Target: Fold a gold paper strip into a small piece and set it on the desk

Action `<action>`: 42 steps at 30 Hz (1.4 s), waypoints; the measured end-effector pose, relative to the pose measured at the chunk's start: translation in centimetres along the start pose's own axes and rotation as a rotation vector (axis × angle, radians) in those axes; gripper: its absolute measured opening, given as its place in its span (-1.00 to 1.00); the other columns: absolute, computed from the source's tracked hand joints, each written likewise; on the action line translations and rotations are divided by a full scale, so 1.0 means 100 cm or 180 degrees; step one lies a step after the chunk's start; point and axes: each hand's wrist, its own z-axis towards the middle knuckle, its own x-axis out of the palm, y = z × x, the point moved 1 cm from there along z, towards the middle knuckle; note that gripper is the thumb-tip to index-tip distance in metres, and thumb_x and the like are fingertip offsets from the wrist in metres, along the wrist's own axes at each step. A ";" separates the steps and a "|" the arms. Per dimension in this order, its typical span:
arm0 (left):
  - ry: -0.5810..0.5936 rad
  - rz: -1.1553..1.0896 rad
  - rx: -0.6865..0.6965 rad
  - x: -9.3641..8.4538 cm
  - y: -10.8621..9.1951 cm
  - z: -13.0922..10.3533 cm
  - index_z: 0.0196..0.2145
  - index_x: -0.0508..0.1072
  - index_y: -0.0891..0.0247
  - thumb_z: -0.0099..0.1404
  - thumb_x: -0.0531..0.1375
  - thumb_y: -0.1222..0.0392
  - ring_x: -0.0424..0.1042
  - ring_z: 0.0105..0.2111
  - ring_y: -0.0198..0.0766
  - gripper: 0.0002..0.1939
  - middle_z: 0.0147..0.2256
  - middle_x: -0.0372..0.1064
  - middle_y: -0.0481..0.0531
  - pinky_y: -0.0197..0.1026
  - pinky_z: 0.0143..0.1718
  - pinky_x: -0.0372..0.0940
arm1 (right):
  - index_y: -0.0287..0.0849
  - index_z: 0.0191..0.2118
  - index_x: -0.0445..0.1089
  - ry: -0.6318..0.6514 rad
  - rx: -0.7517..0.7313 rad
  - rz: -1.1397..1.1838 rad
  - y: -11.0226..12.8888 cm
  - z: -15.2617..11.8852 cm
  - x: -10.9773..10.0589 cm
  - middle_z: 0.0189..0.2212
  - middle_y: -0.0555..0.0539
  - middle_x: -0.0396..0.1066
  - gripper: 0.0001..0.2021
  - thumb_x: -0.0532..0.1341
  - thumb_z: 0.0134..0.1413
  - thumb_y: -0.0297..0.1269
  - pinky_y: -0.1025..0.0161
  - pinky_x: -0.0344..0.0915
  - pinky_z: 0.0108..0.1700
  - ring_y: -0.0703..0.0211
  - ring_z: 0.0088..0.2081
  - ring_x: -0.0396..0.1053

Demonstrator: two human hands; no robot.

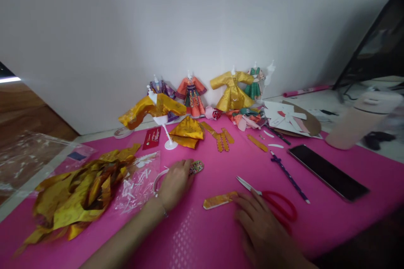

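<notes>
My left hand (178,180) is at a small oval thing with a multicoloured speckled surface (197,167), its fingers bent together at the near side of it. Beside that wrist lies a white ring (157,181), partly covered. My right hand (260,220) rests palm down with fingers stretched out, the fingertips at the right end of a yellow fabric strip with a white edge (217,201). Red-handled scissors (263,193) lie partly under this hand, blades pointing up and left.
Small dresses on stands (191,92) line the wall. Yellow fabric (78,191) and a clear bag (139,183) lie left. On the right are a purple pen (290,178), phone (328,171), paper pieces (284,117) and pale bottle (360,119).
</notes>
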 end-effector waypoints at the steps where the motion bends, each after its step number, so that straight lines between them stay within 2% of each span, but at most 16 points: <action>1: -0.0033 -0.0034 0.0008 0.001 0.000 0.000 0.03 0.42 0.29 0.43 0.22 0.17 0.49 -0.10 -0.11 -0.74 -0.05 0.44 0.10 0.04 -0.08 0.43 | -0.18 -0.20 0.46 0.0005 0.0003 -0.0013 0.000 0.000 -0.001 -0.06 -0.18 0.54 -0.68 0.05 0.01 -0.58 -0.07 0.25 0.20 -0.03 0.07 0.43; 4: -0.0168 -0.0126 0.0061 0.000 -0.002 -0.002 0.06 0.39 0.31 0.40 0.22 0.25 0.49 -0.09 -0.09 -0.71 -0.06 0.45 0.12 0.04 -0.06 0.42 | -0.19 -0.19 0.47 0.0050 -0.0012 -0.0032 -0.001 0.000 -0.002 -0.04 -0.19 0.54 -0.68 0.06 0.01 -0.57 -0.07 0.29 0.17 -0.06 0.07 0.43; 7: -0.0337 -0.0214 0.0162 -0.004 -0.003 -0.014 0.07 0.35 0.33 0.35 0.21 0.34 0.50 -0.09 -0.06 -0.66 -0.07 0.47 0.20 0.00 -0.06 0.42 | -0.19 -0.19 0.47 0.0135 -0.0031 -0.0032 -0.001 0.001 -0.004 -0.03 -0.19 0.53 -0.67 0.05 0.00 -0.56 -0.12 0.33 0.14 -0.09 0.07 0.44; 11: -0.0545 -0.0310 0.0439 -0.008 -0.006 -0.048 0.07 0.32 0.26 0.31 0.18 0.32 0.52 -0.15 -0.02 -0.63 -0.14 0.51 0.17 0.03 -0.09 0.44 | -0.19 -0.21 0.47 0.0191 -0.0008 -0.0043 -0.002 0.000 -0.004 -0.01 -0.21 0.52 -0.70 0.06 0.01 -0.56 -0.18 0.35 0.11 -0.14 0.07 0.44; 14: -0.0676 -0.0384 0.0678 -0.008 -0.009 -0.080 0.04 0.31 0.18 0.30 0.14 0.30 0.56 -0.19 -0.06 -0.65 -0.16 0.53 0.10 -0.05 -0.17 0.48 | -0.18 -0.21 0.46 0.0241 0.0008 -0.0014 -0.003 -0.002 -0.004 0.01 -0.21 0.51 -0.71 0.08 0.01 -0.56 -0.17 0.33 0.14 -0.12 0.10 0.42; 15: -0.0909 -0.0413 0.0816 -0.007 -0.010 -0.090 0.06 0.30 0.18 0.31 0.10 0.30 0.57 -0.21 -0.07 -0.64 -0.16 0.53 0.10 -0.07 -0.19 0.50 | -0.17 -0.20 0.45 0.0253 0.0008 0.0004 -0.003 -0.002 -0.005 0.02 -0.20 0.50 -0.72 0.09 0.01 -0.55 -0.17 0.32 0.14 -0.11 0.11 0.41; 17: -0.1246 -0.0435 0.0954 -0.003 -0.012 -0.105 0.08 0.29 0.18 0.34 0.05 0.30 0.58 -0.24 -0.09 -0.64 -0.16 0.54 0.10 -0.11 -0.23 0.51 | -0.17 -0.17 0.44 0.0245 -0.0024 0.0038 -0.004 -0.002 -0.007 0.04 -0.20 0.49 -0.72 0.11 0.03 -0.55 -0.16 0.32 0.15 -0.10 0.12 0.39; 22: -0.1376 -0.0579 0.1186 0.022 -0.016 -0.122 0.09 0.32 0.18 0.42 0.03 0.19 0.57 -0.28 -0.13 -0.69 -0.22 0.54 0.07 -0.15 -0.22 0.51 | -0.18 -0.19 0.38 -0.0129 -0.0167 0.0507 -0.003 0.006 -0.020 -0.04 -0.22 0.49 -0.73 0.08 0.06 -0.61 0.00 0.35 0.11 0.01 0.12 0.37; 26: -0.1188 -0.0854 0.1434 0.039 -0.020 -0.125 0.09 0.32 0.23 0.39 0.03 0.30 0.55 -0.27 -0.15 -0.67 -0.21 0.53 0.09 -0.16 -0.20 0.50 | -0.12 -0.24 0.33 -0.0397 -0.0306 0.0641 -0.003 0.005 -0.029 -0.15 -0.13 0.50 -0.74 0.07 0.04 -0.62 0.04 0.35 0.08 0.05 0.03 0.42; 29: -0.0930 -0.1041 0.1473 0.040 -0.025 -0.127 0.07 0.32 0.23 0.34 0.05 0.36 0.53 -0.24 -0.15 -0.65 -0.19 0.53 0.09 -0.15 -0.16 0.48 | -0.09 -0.18 0.34 -0.0302 0.0134 0.0370 -0.013 -0.005 -0.035 -0.12 -0.13 0.48 -0.77 0.11 0.12 -0.56 0.05 0.38 0.01 0.05 -0.02 0.43; 31: -0.0849 -0.1155 0.1506 0.035 -0.027 -0.127 0.08 0.30 0.23 0.32 0.07 0.38 0.52 -0.22 -0.14 -0.62 -0.17 0.52 0.09 -0.15 -0.16 0.48 | -0.06 -0.10 0.37 0.0100 0.0606 0.0135 -0.024 -0.014 -0.039 -0.06 -0.16 0.44 -0.79 0.12 0.21 -0.46 0.02 0.39 -0.03 0.01 -0.03 0.43; 35: -0.0572 -0.1319 0.1484 0.021 -0.031 -0.129 0.14 0.26 0.22 0.28 0.17 0.41 0.49 -0.13 -0.13 -0.52 -0.08 0.50 0.09 -0.12 -0.09 0.46 | -0.04 -0.03 0.39 0.0678 0.1081 -0.0037 -0.048 -0.028 -0.043 -0.06 -0.15 0.44 -0.81 0.14 0.30 -0.19 -0.09 0.37 0.00 -0.07 -0.03 0.42; 38: -0.0470 -0.1422 0.1395 0.012 -0.033 -0.130 0.16 0.25 0.19 0.20 0.24 0.43 0.45 -0.05 -0.08 -0.42 0.02 0.45 0.11 -0.04 -0.03 0.42 | -0.08 -0.03 0.39 0.0798 0.1215 -0.0107 -0.056 -0.034 -0.041 -0.09 -0.17 0.46 -0.72 0.13 0.30 -0.05 -0.10 0.39 -0.04 -0.09 -0.08 0.44; 42: -0.0336 -0.1644 0.1197 0.004 -0.036 -0.129 0.12 0.29 0.15 0.10 0.22 0.46 0.44 -0.11 -0.09 -0.37 -0.05 0.44 0.07 -0.04 -0.08 0.42 | -0.11 -0.07 0.42 0.0848 0.1308 -0.0171 -0.058 -0.037 -0.039 -0.14 -0.20 0.48 -0.67 0.11 0.28 0.02 -0.07 0.43 -0.13 -0.09 -0.16 0.48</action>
